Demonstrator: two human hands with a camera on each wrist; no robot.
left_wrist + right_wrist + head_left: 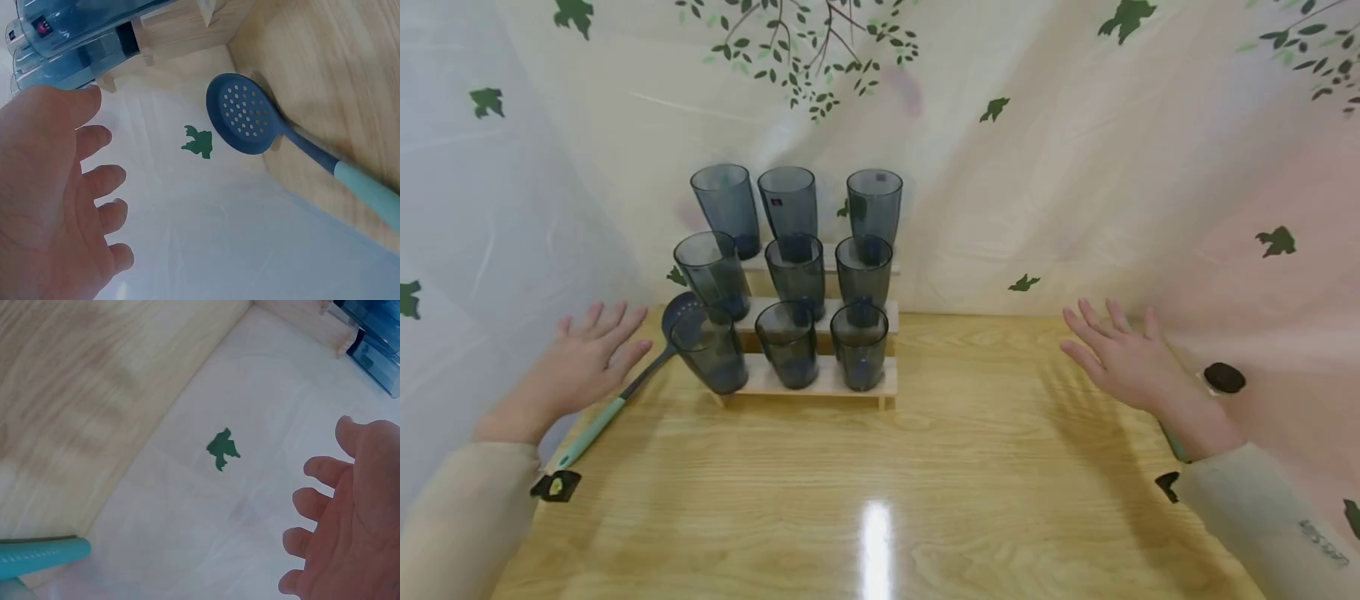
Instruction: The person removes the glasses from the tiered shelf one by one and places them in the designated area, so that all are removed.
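Note:
My left hand (583, 362) hovers over the table's left side, fingers spread, holding nothing. Close beside it lies a slotted skimmer (240, 112) with a dark blue perforated head and a mint-green handle (593, 433). My right hand (1127, 362) is held out at the right side, also spread and holding nothing. Between the hands, tinted drinking glasses stand in three rows on a stepped wooden rack (820, 404). Among them are a front glass (860, 350), a middle-row glass (795, 275) and a back glass (875, 204). The left-hand glasses look tilted in the head view.
A turquoise handle (44, 555) lies at the table's right edge, partly hidden by my right arm in the head view. Past that arm is a black round object (1225, 377). A leaf-printed cloth (1000, 192) hangs behind the wooden table (760, 492).

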